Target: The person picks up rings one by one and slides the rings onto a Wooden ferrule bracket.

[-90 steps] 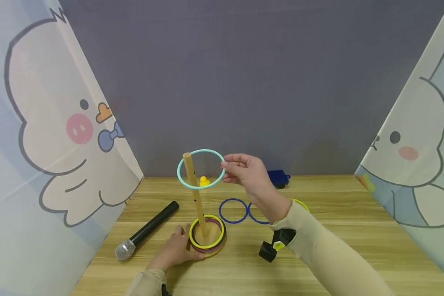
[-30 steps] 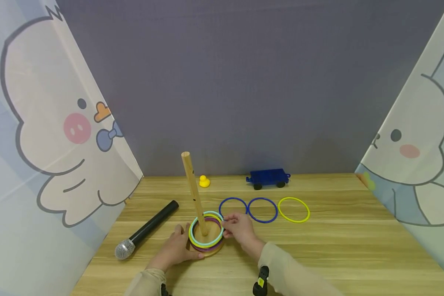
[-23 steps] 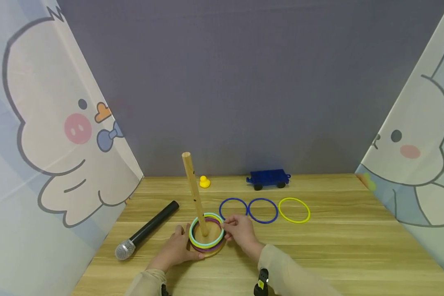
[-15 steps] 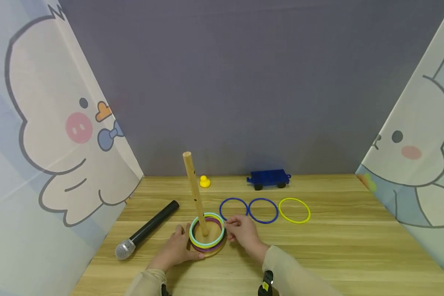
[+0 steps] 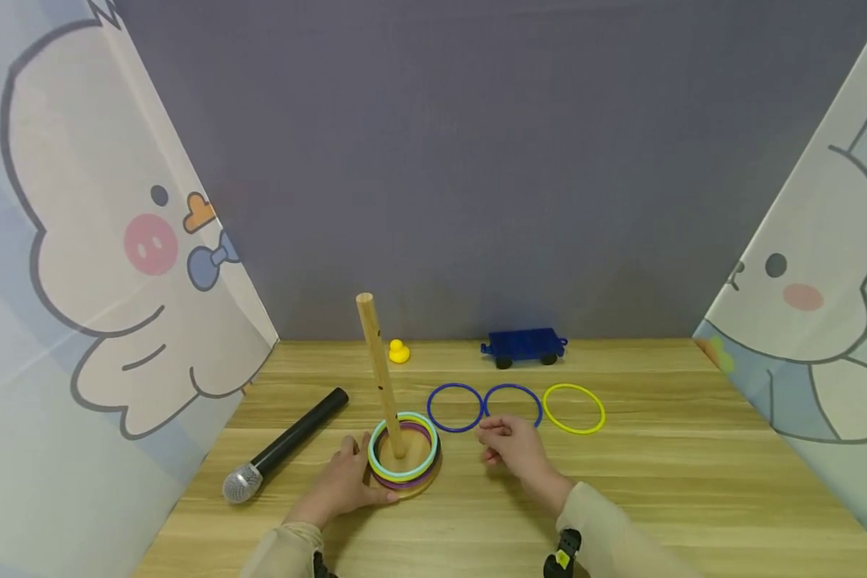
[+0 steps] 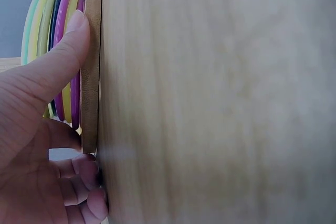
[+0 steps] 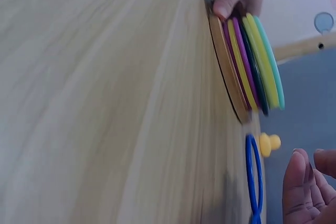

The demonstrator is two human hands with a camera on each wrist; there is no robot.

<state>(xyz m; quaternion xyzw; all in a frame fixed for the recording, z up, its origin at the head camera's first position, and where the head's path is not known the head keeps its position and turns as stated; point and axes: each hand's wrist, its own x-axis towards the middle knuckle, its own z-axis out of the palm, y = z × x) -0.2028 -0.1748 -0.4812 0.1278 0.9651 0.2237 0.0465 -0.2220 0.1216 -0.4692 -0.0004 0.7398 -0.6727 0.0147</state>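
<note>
A wooden ring-toss stand [image 5: 380, 373] rises upright from a round base. My left hand [image 5: 338, 485] grips that base, thumb on the near edge and fingers round the side. Several rings are stacked around the post: a light-blue ring [image 5: 409, 415] on top, with yellow, black and purple ones beneath, as the left wrist view shows. My right hand [image 5: 522, 451] hovers to the right of the stand, fingers loosely bent and holding nothing. Beyond it a blue ring [image 5: 511, 386] lies partly hidden by the fingers, beside another blue ring [image 5: 455, 385].
A yellow ring [image 5: 575, 432] lies on the wooden table [image 5: 694, 474] to the right. Farther back are a yellow toy duck [image 5: 399, 352] and a blue toy cart [image 5: 523, 345]. A microphone [image 5: 289, 444] lies at the left. Grey and cartoon-printed panels enclose the table.
My right hand lowered the light-blue ring down the post onto the stack, let it go and moved right, away from it. My left hand has stayed on the base.
</note>
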